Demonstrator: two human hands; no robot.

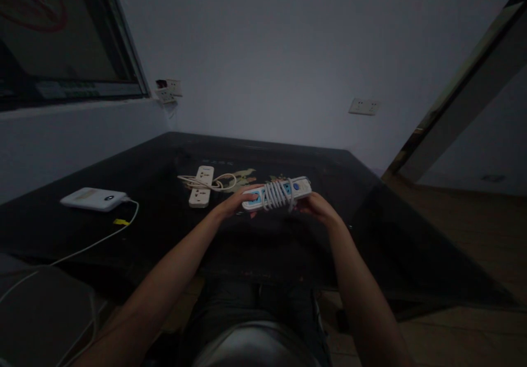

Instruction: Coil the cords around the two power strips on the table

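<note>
A white power strip (303, 186) with blue socket panels is held up over the dark table, with its grey cord (276, 194) wound around the middle in several turns. My left hand (235, 202) grips the strip's left end, thumb on top and fingers underneath. At the other end, my right hand (319, 206) holds the strip from below and behind; most of its fingers are hidden. To the left of my hands, a second, cream power strip (199, 198) lies on the table with its loosely looped cord (225, 182).
The dark table (263, 251) has a floral print near its middle. A white power bank (94, 199) lies at the left, its white cable (99, 240) running off the near edge past a yellow tag (121, 222). Wall sockets (364, 106) are set behind the table.
</note>
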